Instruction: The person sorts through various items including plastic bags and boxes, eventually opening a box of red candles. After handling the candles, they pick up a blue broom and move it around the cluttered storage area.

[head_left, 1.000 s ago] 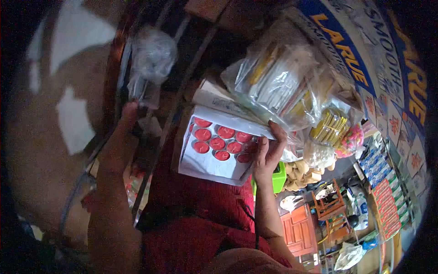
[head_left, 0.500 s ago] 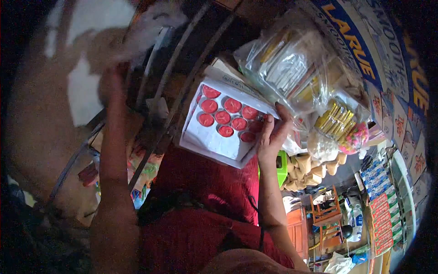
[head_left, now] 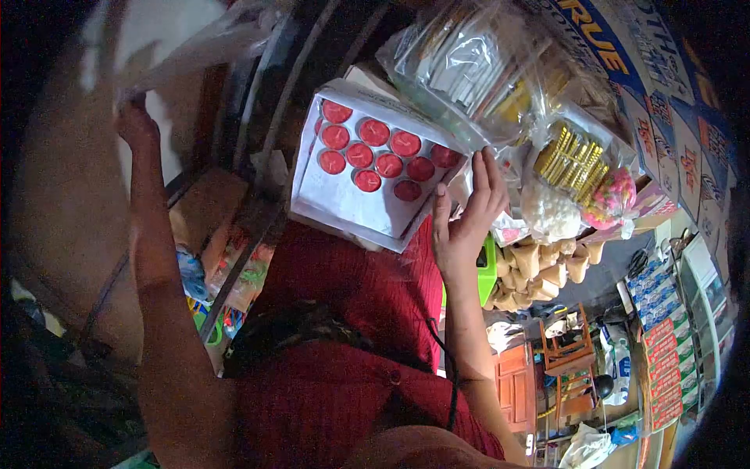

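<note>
A white cardboard box (head_left: pixel 344 205) lies tilted in front of my red clothing, with several red tealight candles (head_left: pixel 359 155) in metal cups inside. My right hand (head_left: pixel 473 223) is at the box's right side, thumb along its wall and fingers beyond the edge; part of this grip is hidden. At the upper left, my left hand (head_left: pixel 139 127) is closed on a clear plastic bag (head_left: pixel 207 55), which stretches up and to the right from the fist. The hand is dim and its fingertips are hard to make out.
Beyond the box sit clear bags of packets (head_left: pixel 461 66), a gold-wrapped bundle (head_left: pixel 574 164) and a pink bag (head_left: pixel 613 199). Metal rails (head_left: pixel 262 86) run between my arms. Tan cone-shaped items (head_left: pixel 547 270), a wooden chair (head_left: pixel 566 348) and stacked cartons (head_left: pixel 664 367) stand to the right.
My left hand has swung further left and drawn the plastic bag out with it. The box has shifted slightly up and left in view; my right hand stays at its side.
</note>
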`<state>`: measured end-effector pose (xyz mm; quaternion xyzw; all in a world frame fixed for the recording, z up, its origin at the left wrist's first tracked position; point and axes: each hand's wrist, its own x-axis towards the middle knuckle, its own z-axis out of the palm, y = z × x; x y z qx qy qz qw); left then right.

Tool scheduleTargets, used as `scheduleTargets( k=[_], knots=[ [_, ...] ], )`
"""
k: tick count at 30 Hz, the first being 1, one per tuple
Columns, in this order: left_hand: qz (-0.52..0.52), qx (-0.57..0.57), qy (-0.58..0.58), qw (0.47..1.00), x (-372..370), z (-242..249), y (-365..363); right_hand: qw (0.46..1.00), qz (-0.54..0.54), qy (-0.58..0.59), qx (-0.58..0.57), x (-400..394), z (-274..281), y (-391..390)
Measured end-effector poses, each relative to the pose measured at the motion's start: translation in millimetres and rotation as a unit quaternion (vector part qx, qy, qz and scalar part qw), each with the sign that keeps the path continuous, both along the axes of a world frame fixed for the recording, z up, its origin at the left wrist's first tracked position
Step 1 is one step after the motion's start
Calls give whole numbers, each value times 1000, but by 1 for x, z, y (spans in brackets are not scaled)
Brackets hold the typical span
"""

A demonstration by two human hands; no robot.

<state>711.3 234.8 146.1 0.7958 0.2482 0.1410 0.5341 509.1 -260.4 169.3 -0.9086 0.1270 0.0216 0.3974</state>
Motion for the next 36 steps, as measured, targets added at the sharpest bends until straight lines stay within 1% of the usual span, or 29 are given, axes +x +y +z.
scheduleTargets(
  k=[1, 2, 3, 4, 6, 7, 8, 9, 10, 11, 13, 15, 16, 17, 18, 20, 21, 22, 23, 24, 25, 27, 29, 30, 31, 32, 34, 35, 36],
  knots=[
    [-75, 143, 3, 987, -1, 6, 5, 1000, 19, -16, -14, 0, 2, 3],
    [-81, 125, -32, 988, -6, -6, 25, 998, 38, -35, -27, 2, 3, 7],
    [-81, 127, -32, 988, -8, -1, 28, 998, 38, -36, -25, 4, 4, 12],
    [-56, 216, -9, 975, -14, 4, 32, 999, 39, -34, -4, 5, 5, 17],
    [-29, 300, 17, 953, -14, 8, 41, 998, 38, -35, 25, 7, 8, 24],
    [-22, 266, 1, 964, -17, 13, 47, 998, 42, -31, 26, 6, 9, 24],
    [-28, 139, -35, 989, -18, 30, 24, 998, 41, -28, 24, 6, 8, 24],
    [-36, -42, -77, 996, -17, 48, 0, 999, 40, -29, 23, 7, 6, 24],
    [-57, -188, -97, 976, -15, 66, -18, 999, 37, -27, 29, 7, 4, 23],
    [-88, -278, -99, 951, -14, 79, -27, 998, 40, -28, 34, 9, 6, 24],
    [-171, -359, -98, 912, -13, 82, -8, 998, 48, -42, -15, 17, 13, 26],
    [-253, -441, -96, 855, -10, 87, -26, 997, 51, -59, -24, 31, 20, 31],
    [-67, -290, -82, 951, -4, 97, -70, 994, 77, -74, -19, 40, 24, 34],
    [124, -120, -61, 983, -1, 104, -93, 991, 102, -89, -13, 49, 28, 37],
    [126, -119, -62, 983, -1, 103, -89, 986, 138, -91, -3, 61, 28, 41],
    [30, -119, -4, 992, 0, 101, -80, 981, 180, -77, 9, 85, 25, 54],
    [30, -120, -5, 992, 0, 100, -77, 974, 218, -63, 18, 97, 25, 60],
    [-16, -126, 0, 992, -2, 97, -76, 973, 220, -64, 16, 108, 26, 66],
    [-61, -131, 5, 989, -3, 95, -78, 964, 260, -57, -7, 118, 27, 71],
    [-58, -133, 5, 989, -5, 95, -80, 952, 300, -50, -30, 125, 29, 76],
    [-89, -107, 3, 990, -9, 95, -86, 951, 303, -50, -32, 129, 30, 81],
    [-148, -52, 0, 988, -17, 102, -105, 910, 411, -27, -47, 136, 32, 90],
    [-206, 3, -4, 979, -22, 108, -118, 893, 448, -38, -21, 132, 36, 107],
    [-203, 2, -6, 979, -23, 109, -122, 864, 504, 0, -4, 128, 35, 120],
    [-194, 51, 10, 980, -22, 110, -125, 831, 555, 38, 14, 123, 32, 132],
    [-189, 76, 19, 979, -22, 110, -123, 830, 556, 39, 13, 116, 26, 143],
    [-170, 92, 31, 981, -25, 109, -114, 850, 517, -27, -95, 102, 12, 159],
    [-163, 90, 33, 982, -26, 112, -112, 850, 518, -27, -93, 105, 11, 160],
    [-156, 87, 35, 983, -27, 116, -112, 822, 554, 29, -127, 110, 11, 160]
  ],
)
